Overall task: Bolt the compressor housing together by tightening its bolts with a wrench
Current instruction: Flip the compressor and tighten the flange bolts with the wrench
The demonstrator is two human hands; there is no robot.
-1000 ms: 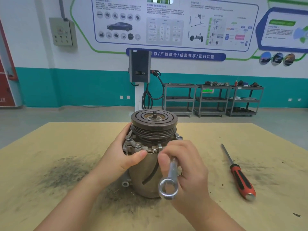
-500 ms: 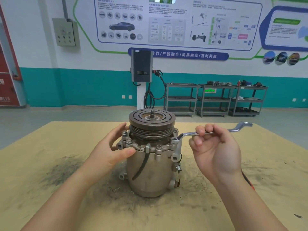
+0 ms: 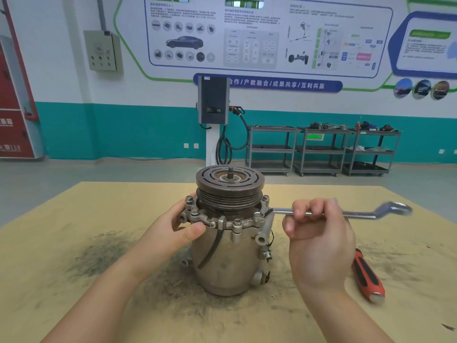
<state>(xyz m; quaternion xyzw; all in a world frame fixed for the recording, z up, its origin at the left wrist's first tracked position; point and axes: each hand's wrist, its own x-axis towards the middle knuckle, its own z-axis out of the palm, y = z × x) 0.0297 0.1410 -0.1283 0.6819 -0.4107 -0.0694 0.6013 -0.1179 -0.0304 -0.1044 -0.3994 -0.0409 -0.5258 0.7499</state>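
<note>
Standing upright mid-desk (image 3: 74,219), the heavy, rigid metal compressor housing (image 3: 222,263); needing bracing at its bolted flange. Left hand (image 3: 178,231) cupping that flange, thumb pressing. Right hand (image 3: 319,233) curling around the slim, hard ring wrench (image 3: 356,214), gripping mid-shank.

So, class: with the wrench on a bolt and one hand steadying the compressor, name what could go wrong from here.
1. The right hand grips the wrench mid-shank; if its near end slips off the bolt by the flange, knuckles may hit the pulley.
2. The compressor stands upright, held only by the left hand, so a hard pull could tip or spin it.
3. The screwdriver lies beside the right forearm and could be knocked away.
</note>
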